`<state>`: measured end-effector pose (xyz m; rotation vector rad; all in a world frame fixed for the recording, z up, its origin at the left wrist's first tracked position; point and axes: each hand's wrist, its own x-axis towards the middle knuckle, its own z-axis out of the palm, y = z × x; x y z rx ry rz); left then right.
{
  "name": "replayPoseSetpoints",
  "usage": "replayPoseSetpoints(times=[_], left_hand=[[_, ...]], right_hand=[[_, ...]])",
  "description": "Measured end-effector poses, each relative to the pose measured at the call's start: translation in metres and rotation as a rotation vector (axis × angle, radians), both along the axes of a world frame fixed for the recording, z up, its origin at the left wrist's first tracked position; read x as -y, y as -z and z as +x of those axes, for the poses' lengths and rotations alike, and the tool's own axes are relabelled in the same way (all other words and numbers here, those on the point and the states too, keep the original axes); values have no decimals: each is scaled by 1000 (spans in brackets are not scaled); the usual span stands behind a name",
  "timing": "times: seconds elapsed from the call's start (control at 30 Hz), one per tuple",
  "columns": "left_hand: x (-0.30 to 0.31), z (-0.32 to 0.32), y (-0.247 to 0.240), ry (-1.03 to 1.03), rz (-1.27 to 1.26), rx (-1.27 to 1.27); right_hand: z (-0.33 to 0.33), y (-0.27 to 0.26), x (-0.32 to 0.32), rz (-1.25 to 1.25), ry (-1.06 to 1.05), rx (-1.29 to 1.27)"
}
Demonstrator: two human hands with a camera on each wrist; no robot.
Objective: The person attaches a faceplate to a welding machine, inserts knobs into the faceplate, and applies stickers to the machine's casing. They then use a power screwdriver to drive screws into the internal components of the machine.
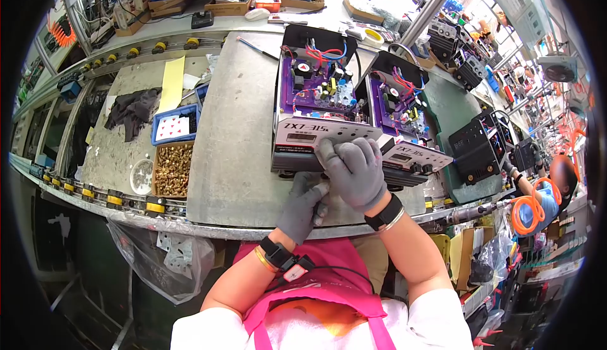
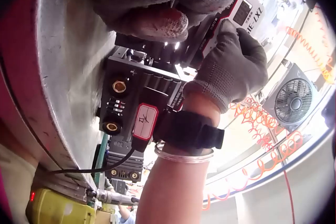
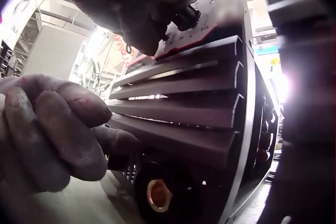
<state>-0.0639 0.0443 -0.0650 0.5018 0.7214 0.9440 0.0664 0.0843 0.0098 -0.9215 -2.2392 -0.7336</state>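
Two inverter welders with their covers off stand side by side on the bench. The left welder (image 1: 322, 128) bears "ZX7-315" on its white front panel; the right welder (image 1: 404, 151) matches it. My gloved right hand (image 1: 355, 171) is at the left welder's panel, fingers curled, pinching close beside a black knob (image 3: 185, 20); the thing in its fingertips is mostly hidden. My gloved left hand (image 1: 297, 208) is below the panel with bent fingers, one fingertip near the brass socket (image 3: 158, 195). I cannot tell whether its palm holds something.
On the left lie a box of brass parts (image 1: 174, 171), a blue tray (image 1: 177, 136) and a dark cloth (image 1: 133, 113). A screwdriver (image 1: 256, 48) lies behind. More black welders (image 1: 474, 147) stand on the right, near another person (image 1: 544, 195) and an orange coiled hose (image 1: 528, 217).
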Motion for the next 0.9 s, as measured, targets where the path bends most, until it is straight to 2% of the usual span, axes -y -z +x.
replayPoseSetpoints(times=[0.23, 0.37, 0.5, 0.53, 0.6, 0.63, 0.73, 0.9], left_hand=[[2, 7, 0, -70, -4, -9], [3, 9, 2, -71, 9, -24], [2, 5, 1, -56, 53, -69], [2, 4, -1, -44, 52, -84], [2, 3, 1, -28, 45, -87], [2, 2, 2, -23, 41, -78], [3, 4, 3, -19, 13, -75], [3, 9, 6, -45, 25, -30]], right_hand=[[-9, -19, 2, -58, 21, 125], [-5, -10, 1, 8, 35, 76], [1, -18, 10, -93, 88, 38], [3, -24, 18, -112, 92, -89], [7, -41, 26, -78, 266, -223], [11, -46, 26, -187, 290, -246], [21, -49, 18, -288, 262, -163], [23, -40, 13, -210, 241, -158]])
